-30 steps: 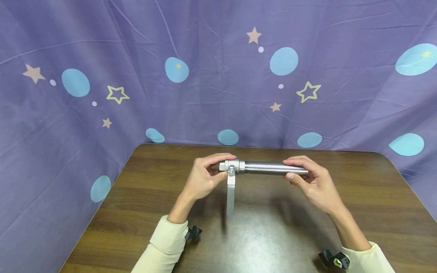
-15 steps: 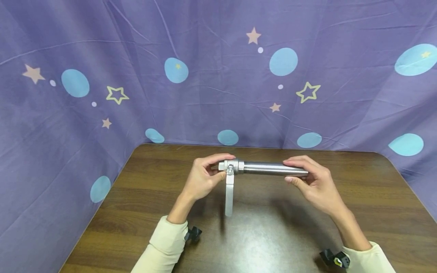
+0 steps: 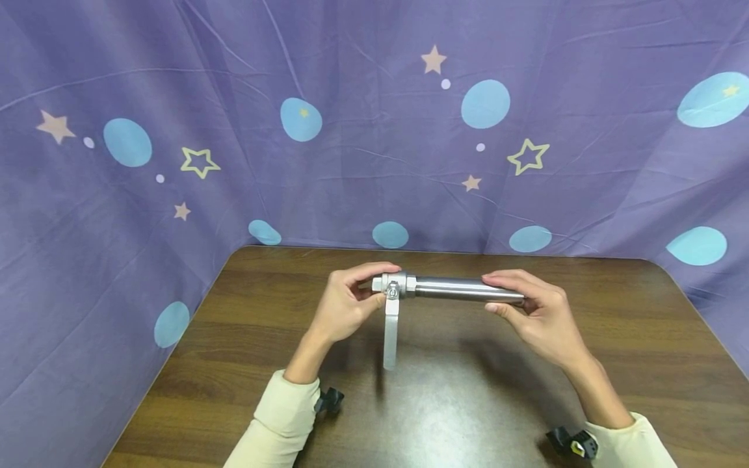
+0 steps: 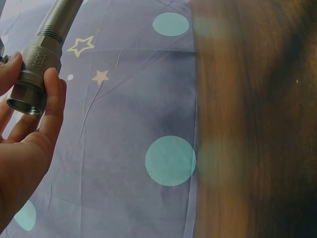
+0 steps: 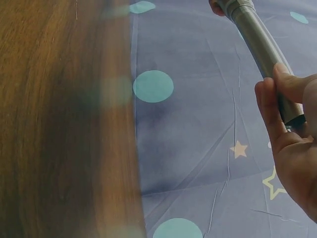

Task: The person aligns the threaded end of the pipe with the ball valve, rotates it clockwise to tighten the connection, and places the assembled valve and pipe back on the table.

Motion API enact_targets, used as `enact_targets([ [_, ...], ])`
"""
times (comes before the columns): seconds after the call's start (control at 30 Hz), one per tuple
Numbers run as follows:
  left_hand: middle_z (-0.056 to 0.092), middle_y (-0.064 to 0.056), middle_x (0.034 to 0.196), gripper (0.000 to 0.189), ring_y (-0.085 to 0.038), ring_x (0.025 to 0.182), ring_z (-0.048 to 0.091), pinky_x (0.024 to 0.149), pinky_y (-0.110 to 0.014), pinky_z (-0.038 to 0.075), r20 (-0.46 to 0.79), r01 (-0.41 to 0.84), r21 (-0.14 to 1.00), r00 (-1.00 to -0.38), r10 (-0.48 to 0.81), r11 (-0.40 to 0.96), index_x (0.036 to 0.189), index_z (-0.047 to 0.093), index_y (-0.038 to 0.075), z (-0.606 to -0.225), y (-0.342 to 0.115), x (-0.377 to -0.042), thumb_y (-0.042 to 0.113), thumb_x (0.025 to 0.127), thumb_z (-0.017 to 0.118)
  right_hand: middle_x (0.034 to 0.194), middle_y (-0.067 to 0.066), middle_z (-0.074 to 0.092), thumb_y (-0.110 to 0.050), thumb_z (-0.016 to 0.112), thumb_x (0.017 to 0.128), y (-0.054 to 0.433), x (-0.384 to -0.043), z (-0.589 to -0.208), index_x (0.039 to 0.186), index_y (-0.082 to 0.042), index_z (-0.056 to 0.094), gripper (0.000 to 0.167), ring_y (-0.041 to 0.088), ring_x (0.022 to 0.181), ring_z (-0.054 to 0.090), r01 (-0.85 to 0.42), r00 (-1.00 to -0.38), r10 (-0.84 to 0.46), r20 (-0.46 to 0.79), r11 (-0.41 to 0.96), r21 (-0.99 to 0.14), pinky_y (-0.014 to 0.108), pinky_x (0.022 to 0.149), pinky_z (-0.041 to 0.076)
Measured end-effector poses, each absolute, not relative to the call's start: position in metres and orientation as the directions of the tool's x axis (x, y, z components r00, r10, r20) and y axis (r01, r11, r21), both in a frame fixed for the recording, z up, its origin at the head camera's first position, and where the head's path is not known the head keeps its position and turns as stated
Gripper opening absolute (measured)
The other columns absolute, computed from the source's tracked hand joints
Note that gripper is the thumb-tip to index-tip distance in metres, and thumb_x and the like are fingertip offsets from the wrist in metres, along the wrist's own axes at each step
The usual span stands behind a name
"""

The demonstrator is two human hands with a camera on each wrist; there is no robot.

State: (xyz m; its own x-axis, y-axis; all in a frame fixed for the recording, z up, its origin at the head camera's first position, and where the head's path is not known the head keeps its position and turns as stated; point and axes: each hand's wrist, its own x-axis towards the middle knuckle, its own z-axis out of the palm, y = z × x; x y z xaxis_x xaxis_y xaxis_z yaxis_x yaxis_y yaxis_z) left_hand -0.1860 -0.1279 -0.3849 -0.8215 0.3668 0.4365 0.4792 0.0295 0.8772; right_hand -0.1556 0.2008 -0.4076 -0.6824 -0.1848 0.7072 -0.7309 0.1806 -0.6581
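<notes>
A steel ball valve (image 3: 393,285) is joined to a smooth metal pipe (image 3: 447,288), held roughly level above the table. My left hand (image 3: 345,309) grips the valve body between thumb and fingers. The valve's flat lever handle (image 3: 391,338) points down toward the front. At the other side, my right hand (image 3: 541,318) holds the pipe near its free end, thumb below and fingers on top. In the left wrist view, the open mouth of the valve (image 4: 37,74) faces the camera, and threads show where the pipe (image 4: 62,20) enters it. The right wrist view shows fingers round the pipe (image 5: 265,47).
The wooden table (image 3: 251,312) has rounded back corners. A purple curtain (image 3: 351,130) with stars and blue spots hangs behind it and along the left side. Black wrist mounts (image 3: 330,401) sit on both forearms, by the pale sleeves (image 3: 281,416).
Both hands have shifted very slightly left with the valve and pipe. The lever's lower end has swung a little left. Both grips stay about the same.
</notes>
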Motion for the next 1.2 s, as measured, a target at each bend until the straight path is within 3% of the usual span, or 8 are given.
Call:
enact_targets([
  [0.33,0.074,-0.027,0.128,0.043,-0.007,0.107,0.071,0.092,-0.027,0.067,0.453,0.495,0.869,-0.811,0.370,0.022,0.126,0.072,-0.009,-0.3866,-0.1286,-0.1868,-0.017,0.084,0.069,0.118,0.002,0.078,0.029,0.079,0.072,0.2036,-0.1549,-0.4065,0.119,0.007,0.076,0.052,0.004,0.104,0.073,-0.682,-0.731,-0.202,0.652,0.227,-0.695,0.014,0.077,0.063],
  [0.67,0.073,-0.029,0.129,0.043,-0.007,0.107,0.070,0.093,-0.024,0.066,0.458,0.495,0.869,-0.810,0.366,0.010,0.126,0.072,-0.011,-0.3872,-0.1284,-0.1871,-0.018,0.083,0.069,0.116,-0.007,0.078,0.020,0.084,0.076,0.2043,-0.1523,-0.4028,0.122,0.000,0.078,0.050,0.000,0.095,0.071,-0.626,-0.778,-0.204,0.594,0.319,-0.711,0.012,0.066,0.058],
  [0.9,0.073,-0.028,0.130,0.044,-0.007,0.109,0.071,0.094,-0.025,0.066,0.453,0.491,0.871,-0.813,0.365,0.014,0.126,0.072,-0.010,-0.3874,-0.1283,-0.1869,-0.019,0.083,0.069,0.114,-0.007,0.078,0.019,0.082,0.079,0.2049,-0.1531,-0.4030,0.123,0.001,0.077,0.048,-0.001,0.087,0.067,-0.648,-0.759,-0.220,0.613,0.342,-0.680,0.013,0.060,0.055],
  [1.2,0.072,-0.027,0.131,0.044,-0.008,0.111,0.070,0.094,-0.026,0.066,0.451,0.493,0.870,-0.811,0.373,0.021,0.125,0.073,-0.009,-0.3873,-0.1280,-0.1856,-0.019,0.082,0.068,0.114,-0.020,0.075,0.018,0.080,0.082,0.2069,-0.1515,-0.4023,0.125,0.000,0.077,0.047,-0.002,0.079,0.066,-0.635,-0.771,-0.231,0.593,0.353,-0.688,0.015,0.055,0.053],
])
